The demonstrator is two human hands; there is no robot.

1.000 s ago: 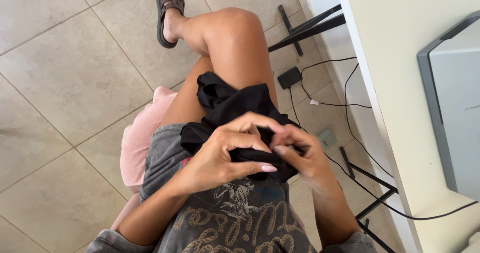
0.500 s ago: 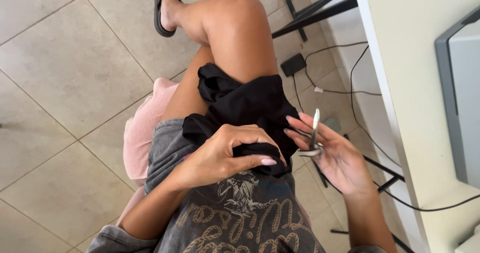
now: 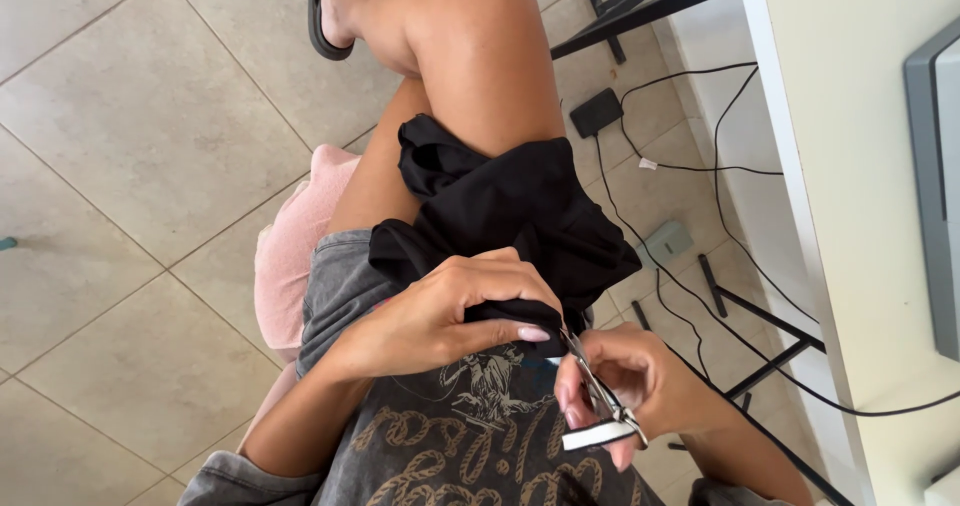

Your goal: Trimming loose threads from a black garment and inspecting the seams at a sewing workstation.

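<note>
A black garment [image 3: 505, 211] lies crumpled across my lap and thigh. My left hand [image 3: 450, 311] pinches a fold of it at its near edge, fingers closed on the cloth. My right hand [image 3: 625, 386] sits just to the right and holds small silver scissors [image 3: 598, 401], whose tips point up toward the pinched fold beside my left fingertips. I cannot tell whether the blades touch the cloth.
I sit on a pink cushion [image 3: 290, 246] over a tiled floor [image 3: 120, 166]. A pale desk [image 3: 850, 166] with a grey screen [image 3: 940, 186] stands at the right. Black cables [image 3: 720, 196], a power brick [image 3: 597, 113] and black frame legs [image 3: 650, 6] lie under it.
My right hand has come back in from the right with the scissors, up to the fold my left hand holds. One second ago both hands were together on the cloth.
</note>
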